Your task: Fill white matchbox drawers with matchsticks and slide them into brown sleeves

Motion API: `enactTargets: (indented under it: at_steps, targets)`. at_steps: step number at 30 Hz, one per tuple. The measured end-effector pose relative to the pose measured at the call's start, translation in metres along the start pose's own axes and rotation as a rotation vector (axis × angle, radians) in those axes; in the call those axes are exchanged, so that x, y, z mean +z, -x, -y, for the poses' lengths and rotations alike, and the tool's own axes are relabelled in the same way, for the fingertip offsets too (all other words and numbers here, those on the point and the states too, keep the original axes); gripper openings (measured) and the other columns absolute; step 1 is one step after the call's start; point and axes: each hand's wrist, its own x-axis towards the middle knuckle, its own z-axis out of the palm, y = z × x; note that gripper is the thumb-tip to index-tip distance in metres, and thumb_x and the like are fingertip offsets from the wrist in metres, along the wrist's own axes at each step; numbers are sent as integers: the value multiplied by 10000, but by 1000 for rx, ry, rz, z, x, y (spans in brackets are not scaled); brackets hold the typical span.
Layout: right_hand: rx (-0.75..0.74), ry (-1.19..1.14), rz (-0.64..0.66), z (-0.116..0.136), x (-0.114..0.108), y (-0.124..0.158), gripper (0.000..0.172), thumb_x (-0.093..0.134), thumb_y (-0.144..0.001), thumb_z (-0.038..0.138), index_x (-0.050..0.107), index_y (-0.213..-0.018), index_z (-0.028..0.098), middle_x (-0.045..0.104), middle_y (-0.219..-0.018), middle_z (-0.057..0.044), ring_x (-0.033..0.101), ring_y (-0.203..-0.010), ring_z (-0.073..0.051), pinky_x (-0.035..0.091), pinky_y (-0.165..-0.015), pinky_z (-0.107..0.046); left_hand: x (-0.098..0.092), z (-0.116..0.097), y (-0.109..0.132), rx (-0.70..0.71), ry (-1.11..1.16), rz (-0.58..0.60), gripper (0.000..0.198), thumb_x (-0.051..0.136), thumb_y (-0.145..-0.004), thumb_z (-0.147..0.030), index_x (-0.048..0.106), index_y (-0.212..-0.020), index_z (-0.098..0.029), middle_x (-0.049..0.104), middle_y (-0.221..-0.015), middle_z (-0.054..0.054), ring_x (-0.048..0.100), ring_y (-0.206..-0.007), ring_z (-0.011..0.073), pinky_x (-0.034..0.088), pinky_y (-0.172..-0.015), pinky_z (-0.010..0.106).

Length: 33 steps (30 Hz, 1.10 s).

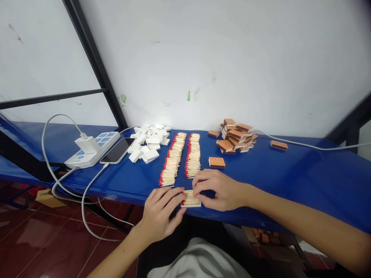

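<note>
A small white tray of red-tipped matches (190,200) lies at the near edge of the blue table (304,181). My left hand (160,214) touches its left side with bent fingers. My right hand (218,189) pinches its right and top side with curled fingers. Just beyond, two long rows of loose matches (183,157) run away from me. A single orange matchbox sleeve (216,162) lies right of the rows.
A heap of white inner trays (148,143) sits at the back left, a pile of orange sleeves (236,136) at the back right, one more sleeve (278,145) farther right. A phone (118,150), power strip (91,153) and cables lie left.
</note>
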Motion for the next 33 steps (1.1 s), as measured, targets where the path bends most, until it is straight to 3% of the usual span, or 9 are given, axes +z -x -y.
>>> enactTargets:
  at_steps: [4, 8, 13, 19, 33]
  targets:
    - [34, -32, -28, 0, -1, 0, 185, 524, -918, 159, 709, -934, 153, 688, -890, -78, 610, -769, -161, 481, -715, -280, 0, 0, 1, -3, 14, 8, 245, 600, -931, -198, 653, -1169, -194, 746, -1162, 68, 649, -1002, 224, 462, -845, 357]
    - [177, 81, -145, -5, 0, 0, 175, 531, -906, 131, 704, -928, 147, 669, -794, -43, 578, -683, -138, 432, -646, -250, 0, -1, 0, 5, 23, -4, 248, 600, -932, -190, 644, -1176, -185, 744, -1175, 65, 642, -1008, 219, 453, -859, 355]
    - [338, 250, -77, -16, 1, 2, 139, 588, -877, 133, 714, -925, 169, 651, -748, -9, 553, -642, -126, 360, -611, -241, 1, 0, 0, 18, 19, -19, 231, 599, -932, -186, 645, -1158, -176, 745, -1172, 71, 641, -1008, 224, 451, -862, 356]
    - [336, 282, 0, -19, 1, 2, 154, 583, -930, 190, 736, -917, 178, 652, -774, -16, 562, -672, -124, 353, -631, -241, 3, 1, 2, 29, 7, -38, 218, 603, -930, -187, 655, -1142, -186, 747, -1170, 67, 642, -994, 225, 455, -856, 354]
    - [312, 248, -9, -15, 4, 2, 155, 588, -929, 194, 727, -866, 174, 649, -738, -9, 554, -650, -113, 351, -626, -236, 3, 1, 3, 28, -7, -33, 228, 607, -924, -189, 659, -1146, -194, 749, -1168, 61, 646, -984, 230, 455, -842, 362]
